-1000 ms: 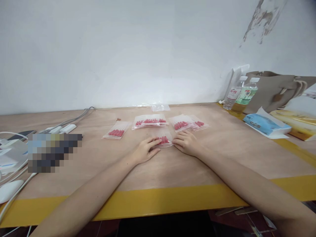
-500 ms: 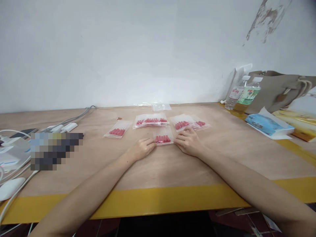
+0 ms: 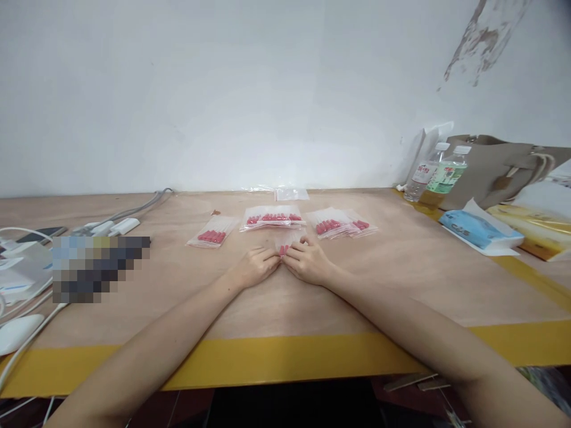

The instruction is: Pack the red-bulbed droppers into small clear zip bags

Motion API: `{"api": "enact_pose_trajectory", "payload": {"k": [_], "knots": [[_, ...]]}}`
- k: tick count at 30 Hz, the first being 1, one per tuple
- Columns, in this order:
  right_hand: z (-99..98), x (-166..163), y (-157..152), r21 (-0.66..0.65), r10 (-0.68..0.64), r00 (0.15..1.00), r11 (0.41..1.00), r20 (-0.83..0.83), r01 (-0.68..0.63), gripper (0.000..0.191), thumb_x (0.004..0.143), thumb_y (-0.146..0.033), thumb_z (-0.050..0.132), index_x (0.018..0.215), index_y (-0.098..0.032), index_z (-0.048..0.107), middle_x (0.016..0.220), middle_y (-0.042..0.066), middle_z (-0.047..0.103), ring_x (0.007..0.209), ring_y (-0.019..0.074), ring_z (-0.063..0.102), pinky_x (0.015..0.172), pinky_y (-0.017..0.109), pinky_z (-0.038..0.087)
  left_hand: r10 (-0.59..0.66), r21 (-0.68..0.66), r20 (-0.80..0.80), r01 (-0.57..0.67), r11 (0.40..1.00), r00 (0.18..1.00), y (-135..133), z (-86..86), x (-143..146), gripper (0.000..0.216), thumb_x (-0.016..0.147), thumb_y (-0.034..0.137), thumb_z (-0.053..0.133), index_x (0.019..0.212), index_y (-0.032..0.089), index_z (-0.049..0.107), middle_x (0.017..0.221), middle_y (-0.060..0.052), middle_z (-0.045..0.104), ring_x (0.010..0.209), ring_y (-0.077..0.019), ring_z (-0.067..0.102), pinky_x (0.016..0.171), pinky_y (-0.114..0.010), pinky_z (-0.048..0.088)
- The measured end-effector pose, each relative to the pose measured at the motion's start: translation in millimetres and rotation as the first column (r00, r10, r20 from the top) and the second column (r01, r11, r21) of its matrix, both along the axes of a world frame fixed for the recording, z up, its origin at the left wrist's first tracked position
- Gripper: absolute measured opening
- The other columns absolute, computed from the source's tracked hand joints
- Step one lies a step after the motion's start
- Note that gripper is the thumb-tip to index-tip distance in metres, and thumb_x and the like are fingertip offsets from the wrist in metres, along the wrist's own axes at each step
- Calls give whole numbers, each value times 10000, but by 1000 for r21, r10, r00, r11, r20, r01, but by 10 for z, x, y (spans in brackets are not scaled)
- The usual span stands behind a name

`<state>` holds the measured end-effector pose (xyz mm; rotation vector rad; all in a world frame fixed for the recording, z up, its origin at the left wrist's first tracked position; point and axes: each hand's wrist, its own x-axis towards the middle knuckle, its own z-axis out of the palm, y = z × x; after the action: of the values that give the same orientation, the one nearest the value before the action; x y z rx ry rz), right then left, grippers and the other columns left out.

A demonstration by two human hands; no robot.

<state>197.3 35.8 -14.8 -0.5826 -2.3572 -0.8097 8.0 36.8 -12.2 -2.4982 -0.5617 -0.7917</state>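
Observation:
My left hand point(image 3: 254, 267) and my right hand point(image 3: 307, 261) meet at the middle of the table, fingers curled and pressed on a small clear bag of red pieces point(image 3: 285, 245). Most of that bag is hidden under my fingers. Just beyond lie more clear bags of red pieces: one at the left point(image 3: 212, 233), a wider one in the middle point(image 3: 272, 219), and overlapping ones at the right point(image 3: 341, 224). An empty clear bag point(image 3: 289, 194) lies by the wall.
The wooden table has a yellow front edge point(image 3: 285, 359). Cables, chargers and white devices point(image 3: 27, 267) crowd the left. At the right stand two water bottles point(image 3: 435, 172), a tan handbag point(image 3: 499, 169) and a blue tissue pack point(image 3: 479, 229).
My right hand has slid left over the bag to meet my left hand, covering most of it. The view has shifted slightly.

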Motion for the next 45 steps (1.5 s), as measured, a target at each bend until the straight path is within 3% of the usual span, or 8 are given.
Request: {"api": "enact_pose_trajectory", "payload": {"k": [19,26,29,31,33,36,41,45], "knots": [[34,680,-136,-192,-210,977,961,-31,200,261,848,-355,465,875,-132,598,831,80,633,749,174,539,698,329,308,4,-90,102,5,996,995,-9,-29,-56,204,879,218,458,751,146,600,676,-36,622,608,-129,580,594,-247,457],[-58,504,-95,-360,-134,972,931,-191,57,243,835,-190,461,984,-248,644,996,33,656,804,153,607,688,282,427,-33,-129,91,45,991,995,-41,55,-98,158,861,284,495,905,176,602,901,-44,645,837,-151,595,771,-277,465],[-54,673,-5,-452,-162,887,890,-433,-58,266,809,-148,461,961,-228,663,952,42,678,811,157,632,704,282,483,205,-166,131,-182,969,970,48,143,-329,281,843,343,497,1053,170,570,1068,-90,588,1039,-224,513,907,-371,393],[0,864,50,-500,-216,786,856,-579,-133,230,789,-191,502,938,-223,675,917,44,689,810,172,642,723,304,504,492,-216,141,-458,862,859,157,184,-559,284,857,337,441,1039,177,589,1122,-104,550,1078,-256,479,935,-414,350],[83,1048,99,-510,-291,655,843,-697,-169,204,776,-256,535,911,-224,685,889,40,695,800,187,648,719,325,516,754,-315,70,-703,638,653,272,202,-793,333,864,327,397,1116,184,561,1250,-107,460,1167,-278,402,978,-428,291],[208,1185,210,-470,-366,464,873,-807,-129,214,764,-319,549,887,-219,694,842,36,699,768,190,648,710,342,521,873,-431,-117,-816,386,474,388,206,-1033,438,866,380,358,1226,159,477,1300,-135,415,1205,-291,367,956,-411,316],[256,896,645,-453,-403,460,892,-791,3,252,786,-265,494,940,-202,684,944,51,678,874,188,621,807,337,481,834,-490,-335,-837,244,439,352,295,-1006,504,884,437,227,1115,142,564,1092,-156,585,995,-298,552,795,-372,419],[170,534,966,-658,-608,619,730,-497,188,326,814,-181,404,1029,-174,649,1063,70,638,969,183,584,866,314,434,760,-485,-492,-858,166,425,127,468,-794,485,842,448,324,927,88,638,902,-197,641,813,-316,605,681,-358,429]]}}
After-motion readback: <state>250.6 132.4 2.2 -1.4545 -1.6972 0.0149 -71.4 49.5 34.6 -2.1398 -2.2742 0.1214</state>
